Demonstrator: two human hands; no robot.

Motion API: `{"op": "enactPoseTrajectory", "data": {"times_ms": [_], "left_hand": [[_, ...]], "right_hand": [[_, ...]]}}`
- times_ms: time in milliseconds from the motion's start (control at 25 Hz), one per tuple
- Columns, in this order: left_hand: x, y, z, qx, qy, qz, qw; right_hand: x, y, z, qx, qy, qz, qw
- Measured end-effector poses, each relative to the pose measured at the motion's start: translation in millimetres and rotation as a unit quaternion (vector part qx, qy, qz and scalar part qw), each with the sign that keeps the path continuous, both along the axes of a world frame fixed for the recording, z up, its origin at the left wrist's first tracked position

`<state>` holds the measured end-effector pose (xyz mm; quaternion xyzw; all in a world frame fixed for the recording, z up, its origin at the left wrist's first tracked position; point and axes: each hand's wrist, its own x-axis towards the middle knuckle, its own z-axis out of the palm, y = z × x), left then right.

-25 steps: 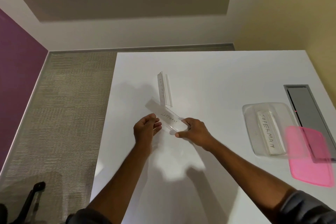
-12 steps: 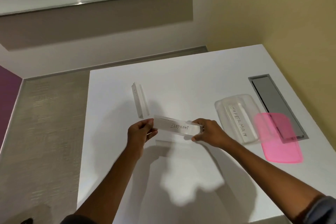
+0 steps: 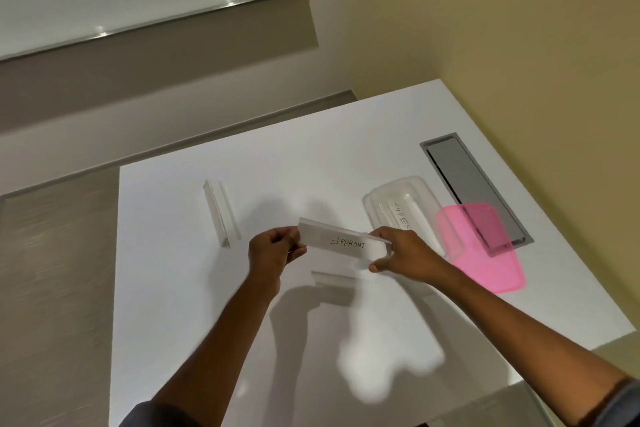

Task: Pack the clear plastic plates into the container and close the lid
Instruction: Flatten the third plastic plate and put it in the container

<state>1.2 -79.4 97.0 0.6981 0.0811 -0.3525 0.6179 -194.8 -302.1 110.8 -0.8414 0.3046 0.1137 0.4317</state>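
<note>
A clear plastic plate (image 3: 341, 242) lettered "ELEPHANT" hangs above the white table (image 3: 180, 288), held level by both ends. My left hand (image 3: 273, 251) pinches its left end and my right hand (image 3: 398, 251) grips its right end. Another clear plate (image 3: 221, 211) lies on the table to the far left. The clear container (image 3: 419, 191) sits to the right, just beyond my right hand, with a lettered plate (image 3: 401, 215) inside. The translucent pink lid (image 3: 481, 246) lies beside the container on its right, overlapping its edge.
A grey metal cable hatch (image 3: 467, 184) is set into the table at the right, partly under the pink lid. The table's left edge drops to carpeted floor (image 3: 52, 288). A yellow wall runs along the right side.
Both hands have lifted the ELEPHANT plate off the table, turned it level and carried it to the right toward the container. The view has swung to the right too.
</note>
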Motion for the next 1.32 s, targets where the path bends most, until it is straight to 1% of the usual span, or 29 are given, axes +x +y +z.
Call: {"op": "enactPoseTrajectory", "data": {"times_ms": [240,360,520,680,880,1040,1200,1320], "left_hand": [[-14,-65,-3,0.028,-0.044,-0.078,0.996],[-21,-98,-4,0.041,-0.065,-0.111,0.991],[-30,-140,-6,0.034,-0.081,-0.13,0.988],[-38,-174,-6,0.008,-0.089,-0.128,0.988],[-48,-204,-16,-0.004,-0.065,-0.141,0.988],[-61,-222,-23,0.015,-0.049,-0.199,0.979],[-71,-236,-36,0.05,-0.017,-0.248,0.967],[-78,-244,-46,0.075,0.012,-0.284,0.956]], "right_hand": [[-30,-42,5,0.013,0.014,0.002,1.0],[-44,-58,4,0.017,0.016,-0.017,1.0],[-56,-76,-3,-0.015,0.033,-0.028,0.999],[-61,-84,-8,-0.057,0.052,-0.068,0.995],[-55,-92,-18,-0.128,0.097,-0.127,0.979],[-45,-89,-32,-0.177,0.106,-0.146,0.968],[-35,-81,-47,-0.23,0.136,-0.152,0.952],[-28,-78,-57,-0.23,0.161,-0.16,0.946]]}}
